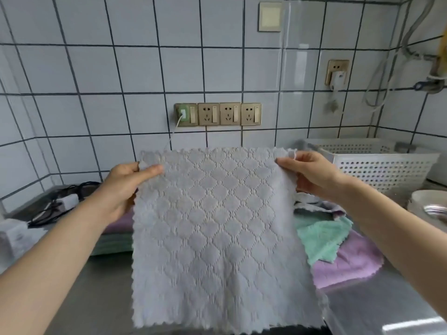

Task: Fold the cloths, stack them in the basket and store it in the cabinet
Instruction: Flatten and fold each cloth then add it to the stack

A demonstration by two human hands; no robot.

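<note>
Grey cloth (pixel 212 238) — seemingly pinched, both hands

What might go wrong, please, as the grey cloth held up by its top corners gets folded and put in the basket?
1. The grey quilted cloth hangs from pinches by the left hand and right hand; a corner could slip.
2. It hides the purple cloth and mint-green cloth beneath, so laying it down could rumple them.

Wall sockets (pixel 217 114), black cables (pixel 58 201), bowl (pixel 428 204)

Grey cloth (pixel 215 238): soft matt microfibre, embossed diamond texture, scalloped edges. Basket (pixel 377 163): white perforated plastic. Table (pixel 377 308): brushed metal. Wall tiles (pixel 135 68): glossy.
</note>
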